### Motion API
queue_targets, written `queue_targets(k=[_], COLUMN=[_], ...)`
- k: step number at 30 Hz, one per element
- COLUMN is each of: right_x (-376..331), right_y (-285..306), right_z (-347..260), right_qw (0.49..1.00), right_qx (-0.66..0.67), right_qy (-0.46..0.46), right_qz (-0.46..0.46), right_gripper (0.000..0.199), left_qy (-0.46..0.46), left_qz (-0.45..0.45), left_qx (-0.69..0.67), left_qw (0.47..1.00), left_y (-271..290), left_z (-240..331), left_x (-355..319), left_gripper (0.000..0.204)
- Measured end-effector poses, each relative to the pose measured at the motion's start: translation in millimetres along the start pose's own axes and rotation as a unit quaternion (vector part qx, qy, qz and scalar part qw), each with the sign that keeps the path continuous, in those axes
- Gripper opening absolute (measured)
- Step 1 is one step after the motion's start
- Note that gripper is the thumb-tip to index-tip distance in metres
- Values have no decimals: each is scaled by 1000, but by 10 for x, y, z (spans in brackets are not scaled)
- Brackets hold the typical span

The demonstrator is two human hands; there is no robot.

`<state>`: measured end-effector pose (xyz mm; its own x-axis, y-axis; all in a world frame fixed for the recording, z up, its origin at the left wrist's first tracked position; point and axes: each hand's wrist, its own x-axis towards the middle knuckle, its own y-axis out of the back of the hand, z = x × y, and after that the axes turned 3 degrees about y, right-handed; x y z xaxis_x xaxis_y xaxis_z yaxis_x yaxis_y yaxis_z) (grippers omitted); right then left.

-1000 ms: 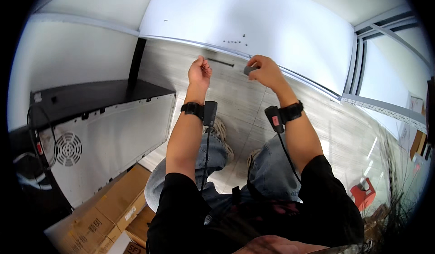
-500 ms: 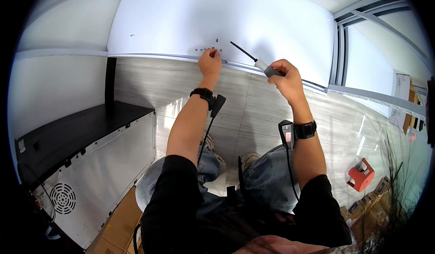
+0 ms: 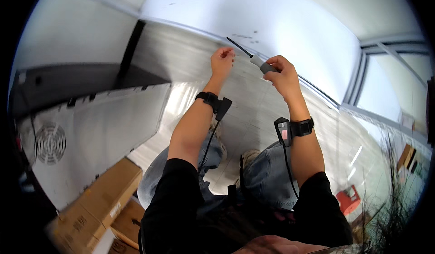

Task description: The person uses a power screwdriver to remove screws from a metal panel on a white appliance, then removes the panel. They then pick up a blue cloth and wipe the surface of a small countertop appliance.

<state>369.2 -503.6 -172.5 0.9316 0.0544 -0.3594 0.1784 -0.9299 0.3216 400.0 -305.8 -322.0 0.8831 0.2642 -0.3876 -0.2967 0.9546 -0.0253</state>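
My right hand point(image 3: 283, 76) is closed around the grey handle of a screwdriver point(image 3: 257, 61). Its dark shaft points up and to the left, and the tip appears over the near edge of the white surface. Left of it, my left hand point(image 3: 222, 61) is held over the floor just short of that edge, thumb and fingers pinched together. Whatever sits in the pinch, if anything, is too small and blurred to name. Several small screws point(image 3: 244, 37) lie in a loose group on the white surface point(image 3: 290, 34), just beyond the screwdriver tip.
A black and white metal cabinet point(image 3: 104, 127) with a round vent stands on the left, cardboard boxes point(image 3: 97, 204) below it. A red plastic stool point(image 3: 348, 200) is on the tiled floor point(image 3: 244, 104) at the right. A cable runs from the device on each wrist.
My left hand has drawn back from the row of screws, off the white surface. The view has turned left, bringing more of the boxes in. The screwdriver stays in my right hand.
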Motion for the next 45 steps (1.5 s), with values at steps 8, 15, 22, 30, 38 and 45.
queue_targets(k=[8, 15, 22, 30, 38, 45], right_x=[-348, -1334, -2414, -3070, -3278, -3207], right_y=[-1740, -2448, -2934, -3221, -3314, -3285], right_z=[-710, -701, -621, -820, -892, -911], right_qw=[956, 897, 857, 877, 890, 882], right_qx=[-5, -31, 15, 44, 112, 117], right_qy=[144, 170, 208, 101, 71, 54], right_qz=[-256, -407, -471, -467, -437, -454], right_gripper=[27, 28, 31, 34, 35, 32], left_qy=[23, -38, -92, -95, -107, -108], left_qz=[219, 338, 261, 202, 188, 194], left_qx=[-308, -339, -332, -393, -346, -337], left_qw=[926, 877, 902, 892, 913, 915], left_y=[1784, 2775, 3569, 3860, 3962, 4002], left_z=[937, 926, 745, 781, 902, 820], left_x=[-1308, -2619, -3448, -3722, -3683, -3633], left_gripper=[31, 29, 28, 26, 23, 24])
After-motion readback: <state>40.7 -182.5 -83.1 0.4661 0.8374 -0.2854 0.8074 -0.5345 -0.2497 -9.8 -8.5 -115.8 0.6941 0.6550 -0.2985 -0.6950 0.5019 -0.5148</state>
